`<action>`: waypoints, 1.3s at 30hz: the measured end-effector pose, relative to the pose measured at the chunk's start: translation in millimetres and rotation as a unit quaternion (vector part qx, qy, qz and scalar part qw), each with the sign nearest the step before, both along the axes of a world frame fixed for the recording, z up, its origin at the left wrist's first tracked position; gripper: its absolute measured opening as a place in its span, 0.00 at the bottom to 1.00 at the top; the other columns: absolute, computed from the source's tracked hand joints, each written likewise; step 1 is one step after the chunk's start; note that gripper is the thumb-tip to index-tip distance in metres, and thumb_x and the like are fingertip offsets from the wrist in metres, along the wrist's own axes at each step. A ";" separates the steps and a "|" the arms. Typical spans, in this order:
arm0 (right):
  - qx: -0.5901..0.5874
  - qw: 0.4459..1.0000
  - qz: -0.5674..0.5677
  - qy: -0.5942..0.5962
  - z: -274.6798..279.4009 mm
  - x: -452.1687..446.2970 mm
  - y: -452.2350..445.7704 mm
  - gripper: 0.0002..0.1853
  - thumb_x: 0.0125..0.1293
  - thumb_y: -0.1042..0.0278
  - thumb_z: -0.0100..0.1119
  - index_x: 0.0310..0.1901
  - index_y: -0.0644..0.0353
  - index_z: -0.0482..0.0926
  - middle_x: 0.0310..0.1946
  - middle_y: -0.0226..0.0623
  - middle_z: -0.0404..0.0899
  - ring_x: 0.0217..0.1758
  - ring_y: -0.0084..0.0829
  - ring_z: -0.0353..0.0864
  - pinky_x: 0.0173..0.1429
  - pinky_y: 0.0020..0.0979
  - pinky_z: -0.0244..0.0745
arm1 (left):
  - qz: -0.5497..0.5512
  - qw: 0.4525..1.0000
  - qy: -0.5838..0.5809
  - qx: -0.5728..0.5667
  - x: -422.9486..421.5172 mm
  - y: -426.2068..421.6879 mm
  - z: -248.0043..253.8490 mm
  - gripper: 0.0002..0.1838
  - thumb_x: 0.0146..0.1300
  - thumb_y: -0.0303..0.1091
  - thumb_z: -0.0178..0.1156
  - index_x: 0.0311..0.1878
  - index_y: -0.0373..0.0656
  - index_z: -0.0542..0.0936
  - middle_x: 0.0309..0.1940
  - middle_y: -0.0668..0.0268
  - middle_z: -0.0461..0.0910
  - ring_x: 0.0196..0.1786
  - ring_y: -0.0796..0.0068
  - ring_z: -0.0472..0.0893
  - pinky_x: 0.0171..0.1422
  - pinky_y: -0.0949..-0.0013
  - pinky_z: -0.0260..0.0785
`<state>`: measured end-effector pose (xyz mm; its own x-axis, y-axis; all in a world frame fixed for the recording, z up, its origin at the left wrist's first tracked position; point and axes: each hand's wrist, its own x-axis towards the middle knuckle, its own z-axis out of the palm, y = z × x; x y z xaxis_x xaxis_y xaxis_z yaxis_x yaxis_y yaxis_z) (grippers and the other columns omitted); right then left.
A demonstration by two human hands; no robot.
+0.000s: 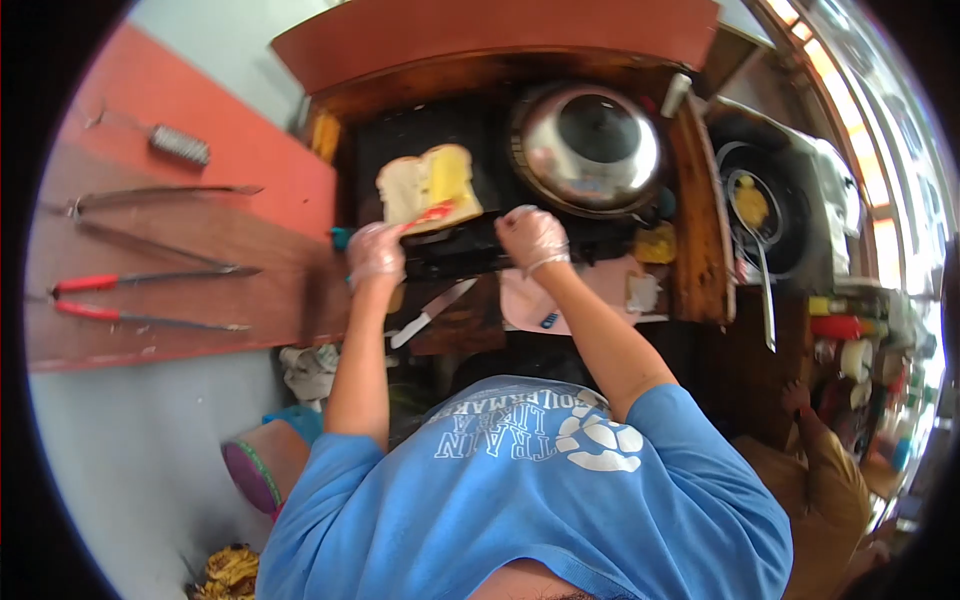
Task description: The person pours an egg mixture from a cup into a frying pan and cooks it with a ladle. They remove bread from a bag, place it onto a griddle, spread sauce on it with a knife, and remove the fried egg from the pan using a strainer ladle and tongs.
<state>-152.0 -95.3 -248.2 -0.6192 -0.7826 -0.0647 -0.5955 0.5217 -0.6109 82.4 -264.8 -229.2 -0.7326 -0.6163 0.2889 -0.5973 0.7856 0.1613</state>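
Note:
Two joined slices of bread (402, 190), the right one yellow with a spread, lie on a black griddle (385, 130). My left hand (376, 254), in a clear plastic glove, is at their lower left corner. It is closed on a thin red spreader (432, 213), whose far end lies over the bread's lower edge. To the right of the bread, my right hand (532, 238), gloved too, hovers by the griddle's front edge with its fingers curled in. Whether anything is inside them is hidden. A knife with a white handle (410, 331) lies below, between my forearms.
A shiny domed lid (587, 150) stands right of the bread. Tongs (160, 195), red-handled tongs (150, 285) and a metal grater-like tool (180, 145) are on the left board. A pan (765, 250) with yellow food and a ladle is at right. Another person's hand (797, 396) is lower right.

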 end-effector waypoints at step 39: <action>-0.282 0.698 -0.263 -0.603 51.4 -262.1 461.2 0.11 0.66 0.65 0.65 0.29 0.52 0.72 0.19 0.24 0.70 0.17 0.19 0.67 0.21 0.24 0.63 | -0.184 0.945 -0.267 0.035 -477.5 420.0 88.8 0.07 0.56 0.31 0.65 0.35 0.50 0.90 0.36 0.66 0.89 0.41 0.67 0.88 0.41 0.65 0.81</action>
